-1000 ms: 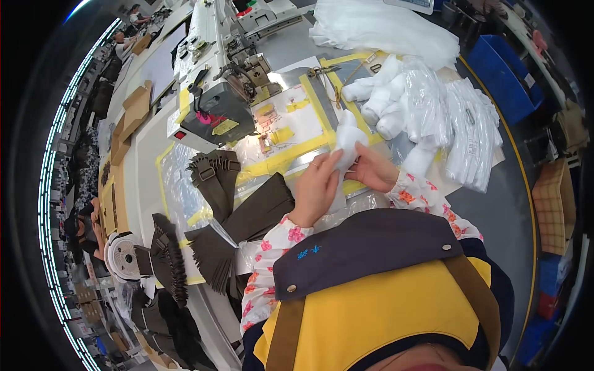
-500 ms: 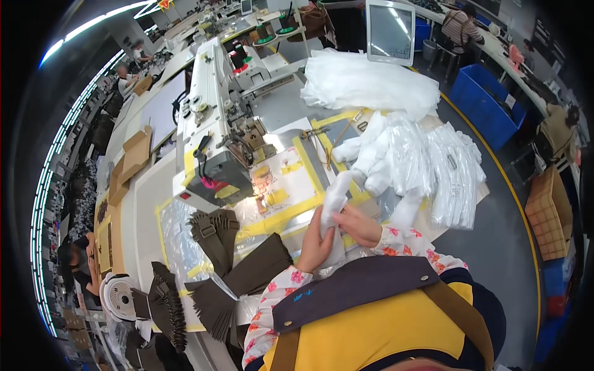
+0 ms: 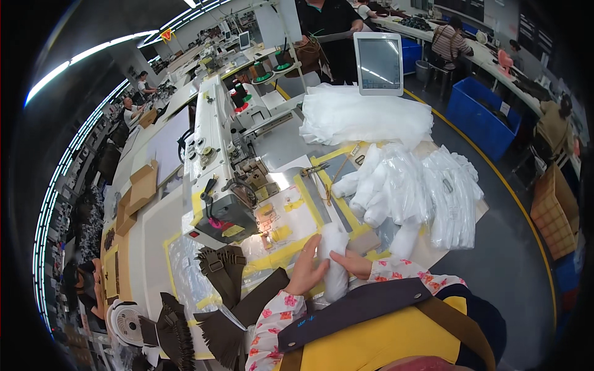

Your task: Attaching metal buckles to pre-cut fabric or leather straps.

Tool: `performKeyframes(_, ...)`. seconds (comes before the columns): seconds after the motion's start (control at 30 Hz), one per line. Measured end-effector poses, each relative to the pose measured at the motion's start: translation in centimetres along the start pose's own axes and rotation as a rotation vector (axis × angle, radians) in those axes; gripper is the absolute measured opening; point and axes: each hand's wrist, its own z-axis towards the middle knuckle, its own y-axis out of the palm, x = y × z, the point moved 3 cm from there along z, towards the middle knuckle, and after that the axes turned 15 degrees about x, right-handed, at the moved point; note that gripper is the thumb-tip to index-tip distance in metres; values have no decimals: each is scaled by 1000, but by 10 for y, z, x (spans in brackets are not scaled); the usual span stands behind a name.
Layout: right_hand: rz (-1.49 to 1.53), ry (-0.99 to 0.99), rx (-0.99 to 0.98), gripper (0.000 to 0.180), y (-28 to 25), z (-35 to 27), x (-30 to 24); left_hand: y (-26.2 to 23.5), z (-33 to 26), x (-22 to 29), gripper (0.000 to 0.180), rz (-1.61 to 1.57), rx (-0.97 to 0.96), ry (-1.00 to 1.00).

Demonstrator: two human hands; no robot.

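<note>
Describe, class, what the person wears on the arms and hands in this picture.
Both hands, left hand and right hand, are bare, with no gloves. The sleeves are long, white with a small pink and red flower print, reaching to the wrists.

The person wears a long-sleeved blouse of white cloth printed with small red and pink flowers. The left sleeve runs from about 7 o'clock up toward the picture's middle and ends in a snug cuff at the wrist; the right sleeve shows at about 5 o'clock with the same print and a gathered cuff. Over the blouse lies a bright yellow apron that fills the lower edge at 6 o'clock. A broad brown strap crosses its top, bearing a small blue mark near its left end. A second brown strap slants down at 5 o'clock, beside dark navy fabric. The left hand and right hand are bare, without gloves or rings that can be made out.
</note>
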Motion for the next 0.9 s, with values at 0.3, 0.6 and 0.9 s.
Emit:
performKeyframes(0.3,-153,-288,48,48,-2,-6,14,12,2,-10,30,-9,-173,-55)
performKeyframes(0.6,445,202,-15,31,-6,1,15,4,-14,5,25,-191,-357,-377)
performKeyframes(0.9,453,148,-186,35,-5,11,15,-7,-17,10,18,-203,-378,-467)
